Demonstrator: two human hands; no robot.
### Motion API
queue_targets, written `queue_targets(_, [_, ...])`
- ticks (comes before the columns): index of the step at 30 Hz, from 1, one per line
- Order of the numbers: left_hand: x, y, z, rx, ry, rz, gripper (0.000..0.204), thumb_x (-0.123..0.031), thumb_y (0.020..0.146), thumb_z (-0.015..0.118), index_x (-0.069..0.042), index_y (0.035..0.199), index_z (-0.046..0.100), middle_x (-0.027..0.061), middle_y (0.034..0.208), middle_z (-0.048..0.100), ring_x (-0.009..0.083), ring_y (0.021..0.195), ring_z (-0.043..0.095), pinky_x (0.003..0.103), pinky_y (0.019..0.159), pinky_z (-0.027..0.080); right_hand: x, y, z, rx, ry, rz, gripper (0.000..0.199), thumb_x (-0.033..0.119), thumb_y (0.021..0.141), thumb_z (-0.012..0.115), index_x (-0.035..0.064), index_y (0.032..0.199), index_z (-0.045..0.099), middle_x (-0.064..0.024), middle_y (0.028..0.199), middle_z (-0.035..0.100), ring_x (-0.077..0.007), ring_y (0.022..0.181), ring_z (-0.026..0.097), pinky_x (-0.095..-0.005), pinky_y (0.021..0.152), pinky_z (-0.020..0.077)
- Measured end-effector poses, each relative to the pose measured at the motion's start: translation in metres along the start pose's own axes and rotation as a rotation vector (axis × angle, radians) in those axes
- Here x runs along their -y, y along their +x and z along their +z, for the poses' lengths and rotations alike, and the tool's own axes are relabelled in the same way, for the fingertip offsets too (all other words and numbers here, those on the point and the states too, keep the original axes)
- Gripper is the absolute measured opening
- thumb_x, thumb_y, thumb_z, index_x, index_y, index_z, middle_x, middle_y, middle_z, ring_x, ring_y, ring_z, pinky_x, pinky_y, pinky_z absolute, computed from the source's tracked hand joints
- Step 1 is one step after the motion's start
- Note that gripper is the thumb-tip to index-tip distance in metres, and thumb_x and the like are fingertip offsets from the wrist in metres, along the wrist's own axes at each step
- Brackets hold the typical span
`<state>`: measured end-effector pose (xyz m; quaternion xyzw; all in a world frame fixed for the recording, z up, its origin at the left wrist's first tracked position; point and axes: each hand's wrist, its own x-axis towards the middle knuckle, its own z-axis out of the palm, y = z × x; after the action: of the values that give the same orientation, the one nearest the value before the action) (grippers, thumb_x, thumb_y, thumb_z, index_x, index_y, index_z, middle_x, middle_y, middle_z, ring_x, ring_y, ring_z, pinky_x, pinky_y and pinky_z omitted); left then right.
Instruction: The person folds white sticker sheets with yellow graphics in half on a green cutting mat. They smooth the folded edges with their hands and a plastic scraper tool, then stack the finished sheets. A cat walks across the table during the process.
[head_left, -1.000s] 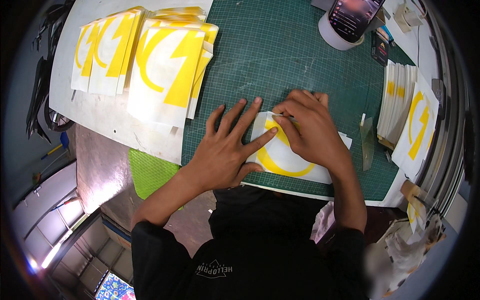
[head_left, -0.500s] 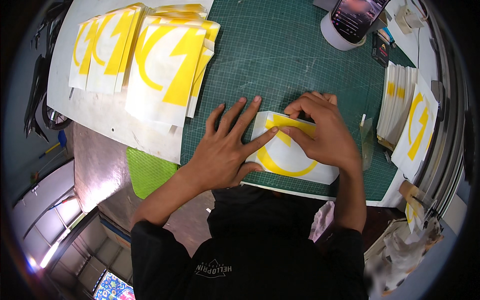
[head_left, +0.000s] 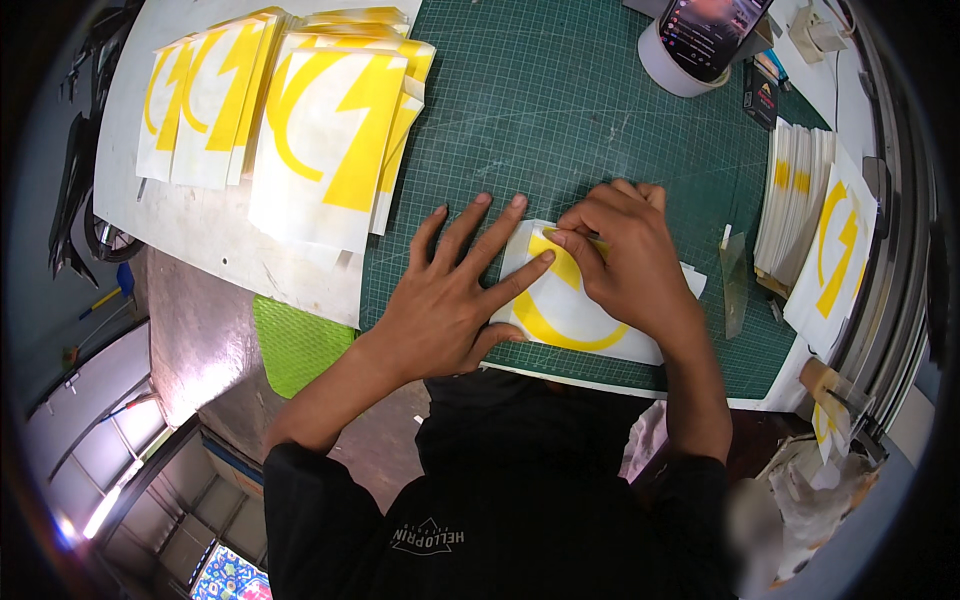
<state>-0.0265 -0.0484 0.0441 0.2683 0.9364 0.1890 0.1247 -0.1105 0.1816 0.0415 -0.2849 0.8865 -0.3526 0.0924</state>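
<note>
On the green cutting mat (head_left: 520, 120) in front of me lies a white sticker sheet (head_left: 572, 300) with a yellow curved and zigzag shape. My left hand (head_left: 450, 295) is spread flat over the sheet's left edge, with its index fingertip and thumb resting on it and its other fingers on the mat. With thumb and index finger, my right hand (head_left: 630, 255) pinches at the sheet's upper edge, near the yellow corner. Its fingers and palm cover part of the design. A white corner of the sheet pokes out to the right of my right wrist.
Several stacks of yellow-and-white sheets (head_left: 325, 150) lie at the far left on a white surface. To the right stand a bundle of sheets (head_left: 795, 210) and a clear plastic strip (head_left: 735, 290). A phone (head_left: 705, 40) leans in a white round holder (head_left: 665, 70) at the back.
My right hand has moved left along the sheet's upper edge, nearer the left index fingertip. A white corner now shows right of my right wrist. My left hand stays in nearly the same place.
</note>
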Motion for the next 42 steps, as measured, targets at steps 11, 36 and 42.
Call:
queue_targets(11, [0.000, -0.002, 0.002, 0.035, 0.028, 0.041, 0.079, -0.056, 0.095, 0.063, -0.014, 0.160, 0.044, 0.0106, 0.170, 0.034, 0.0405, 0.156, 0.027, 0.069, 0.122, 0.016, 0.001, -0.005, 0.015, -0.158, -0.126, 0.013, 0.013, 0.013, 0.086, 0.082, 0.0082, 0.082, 0.071, -0.0029, 0.079, 0.063, -0.0225, 0.079, 0.059, -0.0417, 0.087, 0.0354])
queue_targets(36, [-0.011, 0.000, -0.010, 0.023, 0.138, -0.001, 0.077, -0.059, 0.094, 0.065, -0.018, 0.157, 0.049, 0.0037, 0.169, 0.037, 0.0411, 0.157, 0.026, 0.072, 0.124, 0.011, -0.021, -0.142, -0.014, 0.028, -0.646, 0.357, 0.090, 0.056, 0.101, 0.054, -0.0017, 0.164, 0.026, -0.0187, 0.173, 0.024, -0.0340, 0.162, 0.020, -0.0751, 0.122, -0.0028])
queue_targets(42, [-0.020, 0.000, -0.006, -0.006, 0.132, -0.002, 0.079, -0.051, 0.092, 0.071, -0.011, 0.156, 0.048, 0.0103, 0.167, 0.038, 0.0431, 0.156, 0.027, 0.072, 0.123, 0.012, 0.026, -0.149, 0.026, -0.264, -0.323, 0.268, 0.087, 0.058, 0.101, 0.054, -0.0044, 0.158, 0.037, -0.0182, 0.170, 0.032, -0.0364, 0.161, 0.023, -0.0747, 0.122, 0.0072])
